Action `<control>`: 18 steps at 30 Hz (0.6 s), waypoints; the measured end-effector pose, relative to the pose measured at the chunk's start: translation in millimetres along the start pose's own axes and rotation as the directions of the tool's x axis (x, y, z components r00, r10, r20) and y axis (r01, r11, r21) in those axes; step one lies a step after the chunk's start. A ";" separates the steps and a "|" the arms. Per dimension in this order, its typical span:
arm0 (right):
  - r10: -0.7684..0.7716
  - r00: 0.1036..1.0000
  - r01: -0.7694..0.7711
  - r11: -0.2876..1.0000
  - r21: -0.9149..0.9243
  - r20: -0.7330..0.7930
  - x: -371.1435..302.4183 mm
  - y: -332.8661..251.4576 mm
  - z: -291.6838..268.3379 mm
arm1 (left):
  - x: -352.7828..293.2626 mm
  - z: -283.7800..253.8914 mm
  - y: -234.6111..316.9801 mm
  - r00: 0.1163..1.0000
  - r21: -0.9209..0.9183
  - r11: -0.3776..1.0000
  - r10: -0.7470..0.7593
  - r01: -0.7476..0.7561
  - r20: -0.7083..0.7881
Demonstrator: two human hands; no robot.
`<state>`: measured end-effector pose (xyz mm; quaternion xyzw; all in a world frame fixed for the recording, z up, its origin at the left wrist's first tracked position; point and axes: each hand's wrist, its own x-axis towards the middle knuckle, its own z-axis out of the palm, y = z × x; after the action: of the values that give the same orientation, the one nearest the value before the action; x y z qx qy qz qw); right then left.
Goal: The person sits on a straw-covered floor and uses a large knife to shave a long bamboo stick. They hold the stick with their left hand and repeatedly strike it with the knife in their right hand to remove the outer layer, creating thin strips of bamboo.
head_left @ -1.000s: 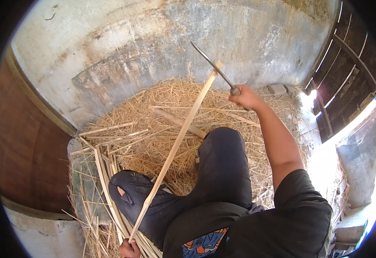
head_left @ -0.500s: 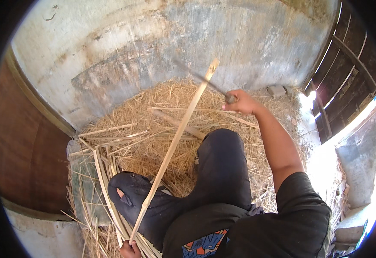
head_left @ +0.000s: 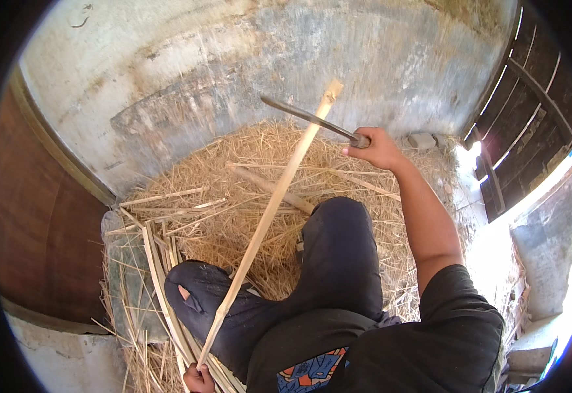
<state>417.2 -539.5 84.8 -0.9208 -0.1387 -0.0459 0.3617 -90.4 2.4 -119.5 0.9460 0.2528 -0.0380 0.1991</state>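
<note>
A long, pale bamboo strip [head_left: 268,219] slants from the lower left up to the far wall side, passing over my folded leg. My left hand [head_left: 199,378], at the lower edge, is closed round its near end. In my right hand [head_left: 376,149] is the handle of a machete [head_left: 299,112], its dark, narrow blade pointing left. The blade crosses the strip a little below its knotted far end. From this view I cannot tell whether the blade rests on the strip or has cut into it.
Several split bamboo strips [head_left: 161,288] lie in a bundle beside my left leg. Straw and shavings [head_left: 233,150] cover the floor, with a round stick [head_left: 269,187] on them. A stained wall [head_left: 286,59] rises ahead; a brown panel [head_left: 44,216] stands left, dark slatted boards [head_left: 528,98] right.
My right hand has shifted slightly right and up with the machete, whose blade was blurred before and is now sharp. The strip's far end has moved slightly right and up.
</note>
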 end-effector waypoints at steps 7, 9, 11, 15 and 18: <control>0.153 0.988 -0.129 0.922 0.365 -0.036 -2.5 8.0 -9.6 | 5.1 -3.2 3.3 0.987 -0.198 0.967 0.150 -0.160 -0.062; 0.214 0.975 -0.166 0.876 0.453 -0.058 -3.8 6.8 -9.0 | 5.8 5.0 -3.7 0.984 -0.198 0.965 0.157 -0.170 -0.079; 0.242 0.964 -0.175 0.888 0.425 -0.109 -5.2 1.1 -6.1 | 7.0 5.9 -3.3 0.981 -0.198 0.962 0.171 -0.186 -0.093; 0.099 0.992 -0.082 0.975 0.206 -0.074 -5.2 0.8 -2.0 | 7.5 10.3 -9.6 0.983 -0.200 0.964 0.167 -0.178 -0.074; 0.168 0.986 -0.160 0.960 0.229 -0.016 -1.1 -10.8 -5.5 | 5.9 17.7 -23.8 0.986 -0.204 0.966 0.150 -0.161 -0.070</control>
<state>413.1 -535.9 95.7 -0.8807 -0.0599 -0.0160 0.4697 -96.4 17.0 -145.3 0.9375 0.1857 0.0302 0.2926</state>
